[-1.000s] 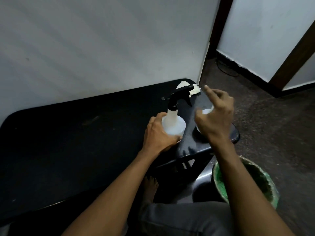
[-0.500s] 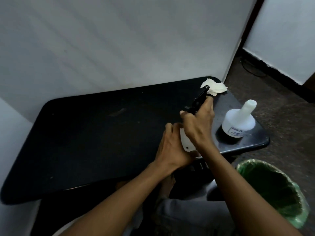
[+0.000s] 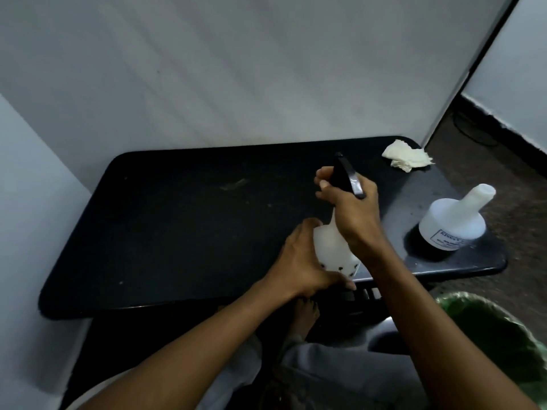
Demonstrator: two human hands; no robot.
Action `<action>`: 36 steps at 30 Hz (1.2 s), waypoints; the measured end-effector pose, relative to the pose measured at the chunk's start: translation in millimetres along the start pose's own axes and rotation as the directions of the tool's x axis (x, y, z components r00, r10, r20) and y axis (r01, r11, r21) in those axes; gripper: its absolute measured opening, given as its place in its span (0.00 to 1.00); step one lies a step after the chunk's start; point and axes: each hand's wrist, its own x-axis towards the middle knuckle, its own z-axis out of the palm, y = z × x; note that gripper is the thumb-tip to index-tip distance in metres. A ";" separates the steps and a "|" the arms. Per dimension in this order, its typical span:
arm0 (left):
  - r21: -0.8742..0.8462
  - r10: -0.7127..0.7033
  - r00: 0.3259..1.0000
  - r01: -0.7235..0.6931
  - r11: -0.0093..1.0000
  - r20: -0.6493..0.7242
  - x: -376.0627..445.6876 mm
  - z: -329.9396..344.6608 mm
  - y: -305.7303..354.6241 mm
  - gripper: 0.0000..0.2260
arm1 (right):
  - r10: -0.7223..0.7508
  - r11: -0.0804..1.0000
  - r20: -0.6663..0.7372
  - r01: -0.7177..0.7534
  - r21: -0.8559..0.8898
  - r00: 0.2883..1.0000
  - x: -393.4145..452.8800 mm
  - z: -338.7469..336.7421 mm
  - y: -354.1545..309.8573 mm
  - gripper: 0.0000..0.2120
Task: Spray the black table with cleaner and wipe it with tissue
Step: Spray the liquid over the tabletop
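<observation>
A white spray bottle (image 3: pixel 331 247) with a black trigger head (image 3: pixel 344 177) is held over the front right part of the black table (image 3: pixel 177 226), its nozzle pointing away toward the wall. My right hand (image 3: pixel 352 211) is wrapped around the bottle's neck and trigger. My left hand (image 3: pixel 299 261) cups the bottle's base from the left and below. A crumpled white tissue (image 3: pixel 407 156) lies at the table's far right corner.
A second white bottle (image 3: pixel 453 226) with a label and a tall neck stands near the table's right edge. A green-lined bin (image 3: pixel 491 335) sits on the floor at the right. White walls close in behind and to the left. My knees are below the table's front edge.
My right hand came from above the second bottle onto the sprayer's trigger. The sprayer has tipped so its nozzle points away. The view has shifted left, showing more of the table.
</observation>
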 end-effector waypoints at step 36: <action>0.331 -0.156 0.987 0.133 0.934 0.045 -24.5 -53.6 -36.3 0.19 | 0.225 0.887 0.199 -0.117 -0.446 0.954 -32.1 -12.9 11.1 0.33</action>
